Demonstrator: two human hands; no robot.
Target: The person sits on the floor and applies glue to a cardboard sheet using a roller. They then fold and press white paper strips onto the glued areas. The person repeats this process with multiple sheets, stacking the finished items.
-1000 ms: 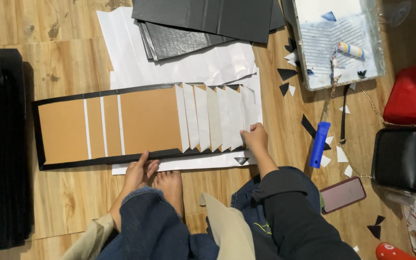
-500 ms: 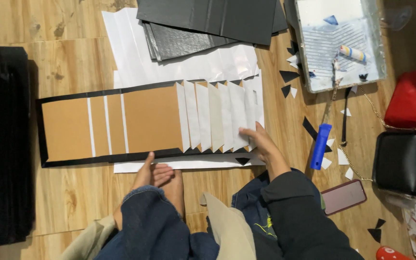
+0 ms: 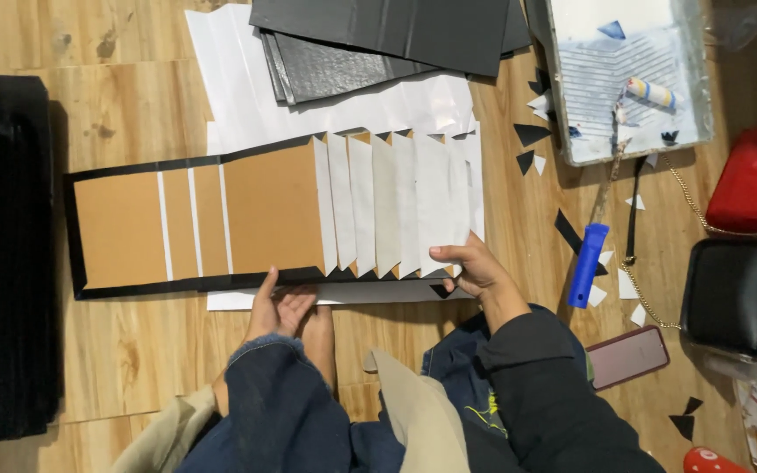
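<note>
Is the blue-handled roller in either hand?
No: the roller lies on the floor right of the right hand, which presses the white strips; the left hand touches the board edge.

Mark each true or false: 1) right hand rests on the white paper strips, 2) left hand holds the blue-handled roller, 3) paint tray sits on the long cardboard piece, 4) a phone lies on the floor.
1. True: the right hand presses the lower edge of the white paper strips.
2. False: the left hand touches the long cardboard piece; the blue-handled roller lies untouched.
3. False: the paint tray sits on the wooden floor, apart from it.
4. True: the phone lies flat there.
</note>
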